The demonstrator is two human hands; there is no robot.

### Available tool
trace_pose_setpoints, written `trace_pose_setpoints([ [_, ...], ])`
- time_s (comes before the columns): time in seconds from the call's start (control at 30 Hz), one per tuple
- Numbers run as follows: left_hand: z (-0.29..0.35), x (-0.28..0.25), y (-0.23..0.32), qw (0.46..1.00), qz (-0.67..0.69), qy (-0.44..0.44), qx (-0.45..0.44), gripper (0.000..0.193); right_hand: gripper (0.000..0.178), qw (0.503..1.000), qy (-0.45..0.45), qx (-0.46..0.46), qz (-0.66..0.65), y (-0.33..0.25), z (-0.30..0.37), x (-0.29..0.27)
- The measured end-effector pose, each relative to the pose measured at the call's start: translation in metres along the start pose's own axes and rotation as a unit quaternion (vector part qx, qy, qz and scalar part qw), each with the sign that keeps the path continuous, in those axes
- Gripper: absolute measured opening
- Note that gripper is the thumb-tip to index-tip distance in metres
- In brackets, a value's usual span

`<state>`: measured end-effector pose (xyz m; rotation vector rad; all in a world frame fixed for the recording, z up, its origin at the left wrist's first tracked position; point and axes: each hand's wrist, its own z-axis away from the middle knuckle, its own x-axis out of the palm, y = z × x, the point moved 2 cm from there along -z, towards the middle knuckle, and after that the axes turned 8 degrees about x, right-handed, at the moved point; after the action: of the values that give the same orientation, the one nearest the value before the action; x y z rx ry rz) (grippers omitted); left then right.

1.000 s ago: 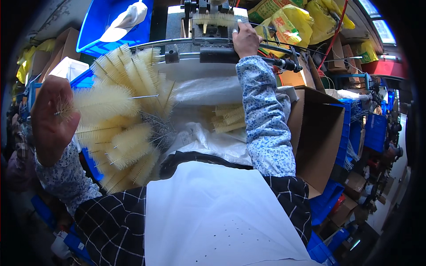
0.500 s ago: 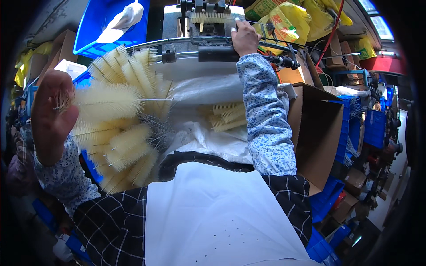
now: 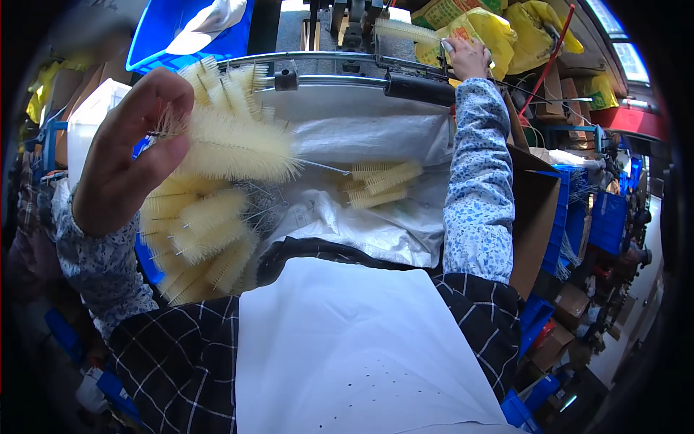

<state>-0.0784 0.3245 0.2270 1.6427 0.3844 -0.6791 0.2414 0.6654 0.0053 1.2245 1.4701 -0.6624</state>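
Note:
Cream bristles of a thick wire-stemmed brush are pinched at one end in my left hand. The brush's bare wire end points right, over the white sheet. At the machine, my right hand is curled at the right end of a slimmer cream brush. What its fingers grip is hidden. Below that brush are a sliding carriage with a black roller and a long metal rail. A heap of cream brushes fans out beneath my left hand.
Several small brushes lie on the white plastic sheet. A blue bin holding a white cap stands far left. Yellow bags crowd the far right. An open cardboard box sits beside my right arm.
My right hand has moved right; the slim brush and the roller carriage have shifted right too. My left hand has swung right with its thick brush, now over the heap and sheet.

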Motion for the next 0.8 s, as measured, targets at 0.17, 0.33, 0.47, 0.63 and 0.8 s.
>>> trace_pose_setpoints([
  [0.17, 0.0, -0.002, -0.01, 0.994, 0.089, -0.015, -0.059, 0.027, 0.03, 0.841, -0.274, 0.015, -0.466, 0.077, 0.022, -0.006],
  [0.33, -0.027, 0.024, -0.013, 0.992, 0.126, -0.014, 0.018, 0.025, 0.052, 0.793, -0.332, -0.098, -0.502, 0.035, 0.086, -0.129],
  [0.47, -0.04, 0.054, -0.014, 0.992, 0.057, -0.024, 0.106, 0.022, 0.051, 0.641, -0.417, -0.235, -0.6, -0.082, 0.117, -0.167],
  [0.63, -0.028, 0.05, -0.013, 0.993, -0.056, -0.084, 0.064, 0.04, 0.033, 0.459, -0.41, -0.187, -0.766, -0.154, 0.152, -0.175],
  [0.8, 0.006, 0.01, -0.038, 0.934, -0.333, -0.123, -0.028, 0.054, 0.027, 0.962, 0.067, -0.035, -0.263, -0.087, 0.066, -0.073],
])
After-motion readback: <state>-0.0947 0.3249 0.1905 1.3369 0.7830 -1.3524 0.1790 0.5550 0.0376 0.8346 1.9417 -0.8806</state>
